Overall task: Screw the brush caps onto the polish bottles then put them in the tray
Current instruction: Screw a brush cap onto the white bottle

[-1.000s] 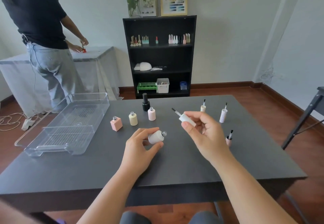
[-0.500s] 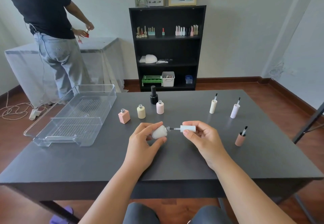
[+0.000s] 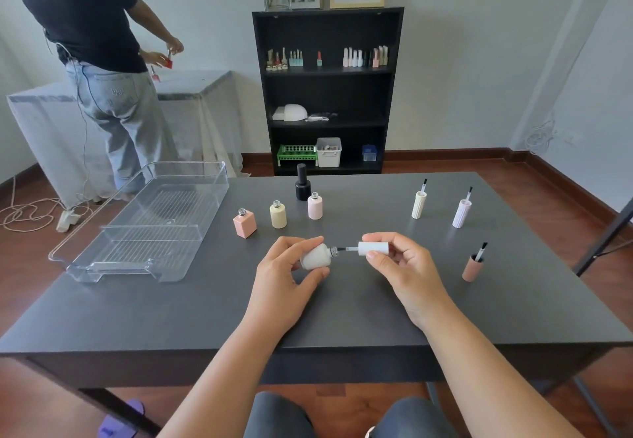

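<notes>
Head view: the left hand point(image 3: 286, 276) gripped the white bottle point(image 3: 315, 256) tipped sideways above the table's point(image 3: 205, 307) near-edge middle, neck facing the white brush cap point(image 3: 373, 248) pinched by the right hand point(image 3: 404, 273), brush apparently just entering the neck, presumably for threading. The tray point(image 3: 144, 225) lay at the left edge.

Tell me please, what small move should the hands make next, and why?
Probably slide the white cap in the right hand leftward until it meets the neck of the white bottle held sideways by the left hand. Only the brush tip has entered; the stem is still exposed.
</notes>
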{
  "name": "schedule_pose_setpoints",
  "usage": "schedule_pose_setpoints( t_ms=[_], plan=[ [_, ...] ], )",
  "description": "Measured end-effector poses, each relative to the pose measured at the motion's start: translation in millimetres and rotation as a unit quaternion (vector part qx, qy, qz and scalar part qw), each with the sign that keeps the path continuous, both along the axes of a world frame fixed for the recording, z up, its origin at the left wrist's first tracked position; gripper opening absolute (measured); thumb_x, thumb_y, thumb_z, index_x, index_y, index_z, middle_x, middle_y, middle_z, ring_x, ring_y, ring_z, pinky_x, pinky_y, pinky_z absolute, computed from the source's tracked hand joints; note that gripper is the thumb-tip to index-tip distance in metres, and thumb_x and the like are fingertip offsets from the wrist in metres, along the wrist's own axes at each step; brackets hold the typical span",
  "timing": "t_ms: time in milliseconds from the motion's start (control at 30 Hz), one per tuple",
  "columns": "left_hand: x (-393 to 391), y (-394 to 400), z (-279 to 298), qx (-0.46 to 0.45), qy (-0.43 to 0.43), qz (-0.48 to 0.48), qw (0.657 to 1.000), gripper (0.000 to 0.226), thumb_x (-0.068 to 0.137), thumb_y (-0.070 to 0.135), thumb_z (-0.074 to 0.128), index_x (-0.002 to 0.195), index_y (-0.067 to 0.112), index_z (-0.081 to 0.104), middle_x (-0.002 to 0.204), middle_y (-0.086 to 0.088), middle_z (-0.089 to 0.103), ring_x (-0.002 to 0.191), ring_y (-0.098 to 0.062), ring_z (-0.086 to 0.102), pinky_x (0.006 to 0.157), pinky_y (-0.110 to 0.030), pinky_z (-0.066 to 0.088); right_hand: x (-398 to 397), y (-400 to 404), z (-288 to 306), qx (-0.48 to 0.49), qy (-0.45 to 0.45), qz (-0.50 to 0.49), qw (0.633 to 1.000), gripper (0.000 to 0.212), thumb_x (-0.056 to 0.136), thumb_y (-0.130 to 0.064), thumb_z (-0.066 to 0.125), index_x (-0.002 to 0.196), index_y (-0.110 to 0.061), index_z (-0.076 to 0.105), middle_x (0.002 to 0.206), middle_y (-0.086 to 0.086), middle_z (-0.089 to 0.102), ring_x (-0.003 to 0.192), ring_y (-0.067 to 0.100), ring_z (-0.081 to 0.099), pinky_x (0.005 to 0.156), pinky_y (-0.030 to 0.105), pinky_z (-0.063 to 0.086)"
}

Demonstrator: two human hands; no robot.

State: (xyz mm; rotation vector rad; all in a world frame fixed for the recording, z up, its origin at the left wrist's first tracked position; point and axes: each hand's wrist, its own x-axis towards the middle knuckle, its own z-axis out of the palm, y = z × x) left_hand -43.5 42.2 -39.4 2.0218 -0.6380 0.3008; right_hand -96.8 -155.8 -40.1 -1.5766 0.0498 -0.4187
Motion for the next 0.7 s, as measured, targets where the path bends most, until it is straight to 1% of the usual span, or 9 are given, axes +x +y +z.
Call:
schedule_pose_setpoints(
  t_ms=[133,267,300,333,367,433,533,633,700],
  plan=[
    [-0.4,0.2,0.0,0.008,-0.004,-0.001,1.0,0.044,0.079,0.016,0.078,0.12,0.029,0.067,0.107,0.016,0.058,0.096,-0.004,0.055,0.082,-0.008,0.042,-0.8,1.5,0.6,-0.014,0.002,0.006,1.0,0.02,0.075,-0.024,0.068,0.092,-0.032,0.073,0.088,-0.005,0.071,0.08,0.015,0.056,0.075,0.026,0.047],
    [-0.8,0.5,-0.1,0.016,-0.009,-0.009,1.0,0.044,0.079,0.015,0.078,0.12,0.029,0.067,0.107,0.016,0.058,0.097,-0.003,0.054,0.081,-0.005,0.04,-1.3,2.1,3.3,-0.068,0.009,0.016,0.998,0.021,0.079,-0.019,0.068,0.094,-0.034,0.072,0.092,0.018,0.066,0.074,0.025,0.049,0.073,0.031,0.042],
    [-0.9,0.4,0.0,0.018,-0.01,-0.014,1.0,0.044,0.079,0.015,0.078,0.119,0.029,0.067,0.106,0.015,0.059,0.097,-0.003,0.055,0.082,-0.005,0.04,-1.6,1.1,3.9,-0.103,0.006,0.02,0.994,0.023,0.082,-0.016,0.068,0.095,-0.035,0.072,0.093,0.016,0.065,0.073,0.026,0.049,0.072,0.028,0.042],
    [-1.2,0.1,0.2,0.021,-0.012,-0.021,0.999,0.044,0.079,0.015,0.078,0.119,0.029,0.067,0.106,0.015,0.059,0.097,-0.003,0.055,0.082,-0.006,0.04,-1.9,-0.1,4.4,-0.15,-0.001,0.026,0.988,0.027,0.084,-0.012,0.069,0.096,-0.035,0.072,0.092,0.009,0.064,0.072,0.025,0.05,0.071,0.023,0.042],
    [-1.6,-0.3,0.5,0.026,-0.013,-0.029,0.999,0.044,0.079,0.015,0.079,0.119,0.029,0.068,0.105,0.014,0.059,0.096,-0.004,0.056,0.083,-0.008,0.041,-2.5,-1.0,5.4,-0.2,-0.008,0.033,0.979,0.03,0.085,-0.009,0.069,0.098,-0.036,0.071,0.09,0.0,0.064,0.072,0.022,0.051,0.07,0.018,0.043],
    [-1.9,-1.2,0.2,0.035,-0.014,-0.044,0.998,0.043,0.078,0.017,0.079,0.118,0.028,0.068,0.104,0.013,0.06,0.094,-0.006,0.057,0.084,-0.015,0.045,-2.8,-1.0,9.6,-0.29,-0.019,0.041,0.956,0.03,0.084,-0.008,0.07,0.103,-0.031,0.071,0.09,-0.009,0.064,0.075,0.014,0.055,0.072,0.016,0.043],
    [0.0,-0.4,-0.9,0.032,0.005,-0.053,0.998,0.043,0.077,0.018,0.08,0.118,0.029,0.068,0.103,0.013,0.061,0.089,-0.007,0.06,0.082,-0.017,0.047,-0.2,0.2,16.2,-0.402,-0.072,0.013,0.913,0.03,0.08,-0.002,0.074,0.105,-0.017,0.073,0.095,-0.008,0.069,0.087,0.015,0.06,0.08,0.02,0.045],
    [2.3,1.0,-2.0,0.012,0.031,-0.056,0.998,0.044,0.075,0.019,0.082,0.116,0.031,0.069,0.101,0.013,0.063,0.087,-0.004,0.061,0.08,-0.011,0.047,2.6,1.1,21.5,-0.442,-0.124,0.013,0.888,0.029,0.077,0.005,0.074,0.102,-0.01,0.074,0.097,0.001,0.07,0.087,0.022,0.061,0.079,0.025,0.048],
    [3.0,1.4,-2.4,0.003,0.04,-0.05,0.998,0.043,0.073,0.021,0.084,0.112,0.033,0.07,0.1,0.014,0.065,0.086,-0.001,0.062,0.077,-0.008,0.046,4.0,0.4,22.4,-0.445,-0.121,0.024,0.887,0.028,0.079,0.004,0.073,0.103,-0.01,0.074,0.099,0.004,0.067,0.085,0.019,0.061,0.075,0.022,0.048]
  ],
)
